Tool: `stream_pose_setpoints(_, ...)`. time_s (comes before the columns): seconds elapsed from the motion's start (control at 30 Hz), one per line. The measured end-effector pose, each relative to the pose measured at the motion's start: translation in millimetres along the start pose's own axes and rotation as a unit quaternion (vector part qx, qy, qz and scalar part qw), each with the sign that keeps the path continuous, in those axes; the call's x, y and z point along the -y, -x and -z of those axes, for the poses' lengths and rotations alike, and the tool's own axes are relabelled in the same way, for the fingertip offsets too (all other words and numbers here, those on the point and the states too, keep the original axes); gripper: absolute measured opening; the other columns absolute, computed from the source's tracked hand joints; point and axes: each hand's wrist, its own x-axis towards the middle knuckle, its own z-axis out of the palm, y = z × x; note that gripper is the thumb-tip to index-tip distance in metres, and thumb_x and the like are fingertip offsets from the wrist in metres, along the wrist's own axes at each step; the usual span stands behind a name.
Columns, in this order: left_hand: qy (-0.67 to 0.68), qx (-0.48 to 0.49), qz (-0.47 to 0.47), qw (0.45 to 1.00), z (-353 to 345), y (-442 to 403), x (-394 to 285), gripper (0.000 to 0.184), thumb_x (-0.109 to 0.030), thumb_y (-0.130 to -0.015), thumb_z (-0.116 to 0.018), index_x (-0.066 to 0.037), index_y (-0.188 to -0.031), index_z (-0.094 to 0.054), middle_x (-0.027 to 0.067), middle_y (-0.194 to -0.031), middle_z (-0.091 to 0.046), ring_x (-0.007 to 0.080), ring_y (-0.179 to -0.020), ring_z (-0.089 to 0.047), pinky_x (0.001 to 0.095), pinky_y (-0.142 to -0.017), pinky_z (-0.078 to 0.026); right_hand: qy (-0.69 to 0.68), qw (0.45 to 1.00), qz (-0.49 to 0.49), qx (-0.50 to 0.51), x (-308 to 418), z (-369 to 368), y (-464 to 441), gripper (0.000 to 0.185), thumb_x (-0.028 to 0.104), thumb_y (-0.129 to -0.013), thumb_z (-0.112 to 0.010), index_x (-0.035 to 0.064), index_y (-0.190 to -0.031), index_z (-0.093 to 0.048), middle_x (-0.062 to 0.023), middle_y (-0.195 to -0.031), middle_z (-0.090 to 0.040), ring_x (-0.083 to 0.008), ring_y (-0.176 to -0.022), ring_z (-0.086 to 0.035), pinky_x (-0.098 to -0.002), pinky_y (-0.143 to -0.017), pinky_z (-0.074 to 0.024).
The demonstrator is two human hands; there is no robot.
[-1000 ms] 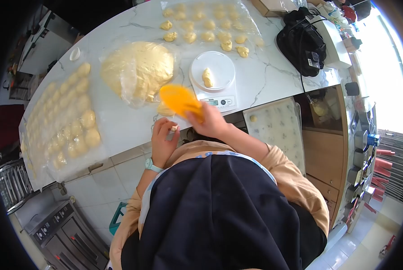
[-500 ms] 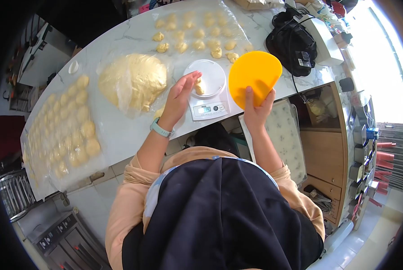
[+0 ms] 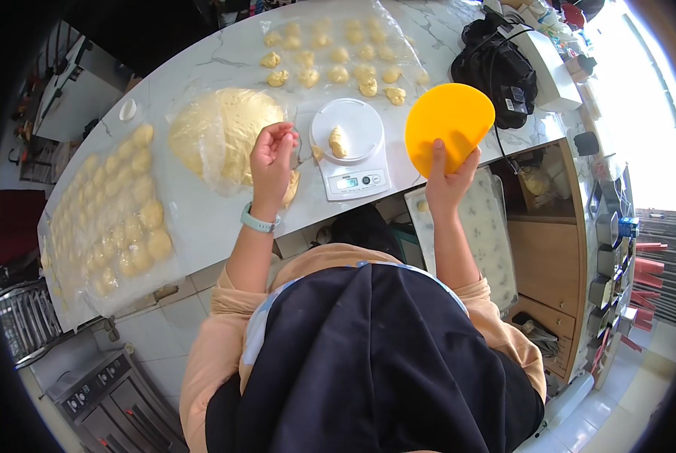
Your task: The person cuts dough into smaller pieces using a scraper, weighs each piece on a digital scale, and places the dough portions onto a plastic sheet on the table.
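Note:
My right hand (image 3: 451,174) grips a flat yellow scraper (image 3: 447,121), held up to the right of the white scale (image 3: 357,181). On the scale's round plate lies a small dough piece (image 3: 338,142). My left hand (image 3: 274,158), with a watch on its wrist, is left of the scale with its fingers bent together; whatever they hold is too small to make out. A large dough mass (image 3: 221,136), partly under plastic, sits just behind and left of that hand. A strip of dough (image 3: 291,189) lies on the table beside it.
Dough balls under plastic fill the left side (image 3: 119,211) and the back (image 3: 338,54) of the marble table. A black bag (image 3: 493,68) and a white box (image 3: 538,68) stand at the back right. A tray (image 3: 470,241) is below the table's right edge.
My left hand has drawn back leftward from the scale's plate, leaving the dough piece there. Over the last second the scraper was carried right, from left of the scale, by my right hand.

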Motion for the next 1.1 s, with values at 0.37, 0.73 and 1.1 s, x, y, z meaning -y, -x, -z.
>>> stream_pose_setpoints(0.37,-0.432,0.100,-0.152,0.883,3.0,18.7,3.8,0.032,-0.020,-0.079,-0.070,-0.001,-0.104,-0.062,0.0098,-0.090,-0.066,0.0250,-0.084,-0.062,0.0358,-0.075,-0.047,-0.017,0.999,-0.023,0.022,-8.8,-14.0,4.8,0.038,0.019,-0.088,-0.062,-0.0004,-0.116,-0.044,-0.0140,-0.104,-0.057,-0.0209,-0.096,-0.057,-0.0316,-0.080,-0.0469)
stream_pose_setpoints(0.73,-0.350,0.097,-0.205,0.909,-31.3,-5.2,5.5,0.029,-0.014,-0.090,-0.049,-0.004,-0.116,-0.059,0.0137,-0.119,-0.057,0.0281,-0.107,-0.052,0.0383,-0.093,-0.037,-0.011,1.000,0.000,0.026,-11.2,-14.3,5.5,0.037,0.018,-0.087,-0.064,-0.0008,-0.113,-0.045,-0.0121,-0.102,-0.056,-0.0194,-0.094,-0.057,-0.0303,-0.079,-0.0466)
stream_pose_setpoints(1.1,-0.384,-0.008,-0.114,0.916,28.1,50.5,3.1,0.031,-0.015,-0.089,-0.055,-0.002,-0.117,-0.056,0.0165,-0.117,-0.056,0.0312,-0.107,-0.052,0.0383,-0.093,-0.040,0.005,1.000,0.005,-0.015,-15.1,5.5,-1.5,0.038,0.019,-0.086,-0.064,-0.0004,-0.113,-0.046,-0.0131,-0.102,-0.057,-0.0206,-0.093,-0.058,-0.0314,-0.079,-0.0471)
